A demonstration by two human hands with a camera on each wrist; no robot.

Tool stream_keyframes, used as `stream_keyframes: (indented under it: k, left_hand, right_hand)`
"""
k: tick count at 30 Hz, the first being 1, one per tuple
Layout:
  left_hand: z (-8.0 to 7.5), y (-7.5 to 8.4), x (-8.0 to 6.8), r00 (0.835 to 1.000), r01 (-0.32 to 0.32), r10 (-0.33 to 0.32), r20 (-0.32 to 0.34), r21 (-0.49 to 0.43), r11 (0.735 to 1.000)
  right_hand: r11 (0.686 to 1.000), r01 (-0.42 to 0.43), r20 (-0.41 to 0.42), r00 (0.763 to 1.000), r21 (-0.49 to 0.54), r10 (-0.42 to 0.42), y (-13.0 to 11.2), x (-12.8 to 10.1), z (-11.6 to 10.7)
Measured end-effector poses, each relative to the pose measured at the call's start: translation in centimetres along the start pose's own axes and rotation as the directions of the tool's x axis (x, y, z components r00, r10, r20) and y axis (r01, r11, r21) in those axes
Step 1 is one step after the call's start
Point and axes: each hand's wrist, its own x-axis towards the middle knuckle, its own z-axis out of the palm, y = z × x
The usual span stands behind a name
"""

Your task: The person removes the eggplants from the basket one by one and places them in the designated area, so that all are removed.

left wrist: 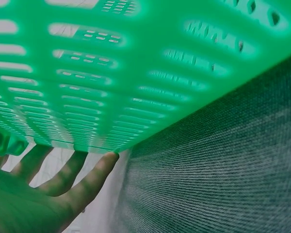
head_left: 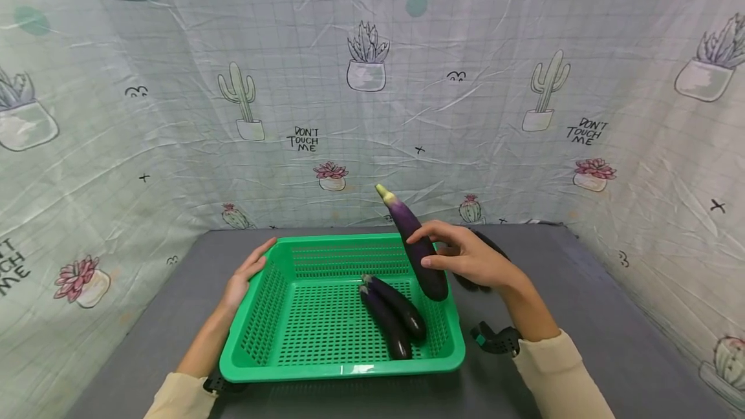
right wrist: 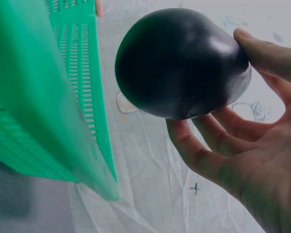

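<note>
My right hand (head_left: 474, 256) grips a dark purple eggplant (head_left: 412, 238) between thumb and fingers, above the right side of a green plastic basket (head_left: 343, 371). The eggplant is tilted, its pale green stem end up and to the left. In the right wrist view the rounded end of this eggplant (right wrist: 174, 63) faces the camera. Two more eggplants (head_left: 385, 322) lie side by side on the basket floor, right of centre. Against the basket's outer left side rests my left hand (head_left: 240, 282); in the left wrist view its fingers (left wrist: 89, 180) are extended and touch the slotted wall.
Behind my right hand, partly hidden, dark eggplants (head_left: 490, 244) lie on the grey table (head_left: 582, 315) to the right of the basket. A patterned cloth (head_left: 372, 115) with cactus drawings hangs around the back and sides. Black bands (head_left: 497, 339) sit on both wrists.
</note>
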Motion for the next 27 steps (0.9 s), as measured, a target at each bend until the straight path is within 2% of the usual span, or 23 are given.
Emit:
stream_keyframes:
  k: [3, 10, 15, 21, 27]
  left_hand:
    - [0.0, 0.1, 0.1, 1.0, 0.005, -0.005, -0.001, 0.001, 1.0]
    - [0.2, 0.2, 0.4, 0.998, 0.03, -0.025, -0.051, 0.103, 0.994]
    - [0.4, 0.2, 0.5, 0.997, 0.04, -0.031, -0.066, 0.136, 0.99]
    - [0.4, 0.2, 0.4, 0.997, 0.051, -0.045, -0.063, 0.091, 0.995]
    - [0.2, 0.1, 0.3, 0.995, 0.042, -0.02, -0.097, 0.223, 0.974]
  right_hand:
    - [1.0, 0.002, -0.009, 1.0, -0.006, -0.002, 0.3, -0.2, -0.3]
    - [1.0, -0.004, -0.014, 1.0, 0.016, 0.004, 0.9, -0.6, -0.8]
    - [0.999, -0.031, -0.005, 1.0, 0.012, 0.031, 1.4, -0.7, -1.2]
    - [0.997, -0.08, -0.027, 0.996, -0.011, 0.08, 1.8, -1.1, -2.1]
    - [0.995, -0.098, -0.044, 0.994, 0.007, 0.098, 2.3, -1.5, -3.0]
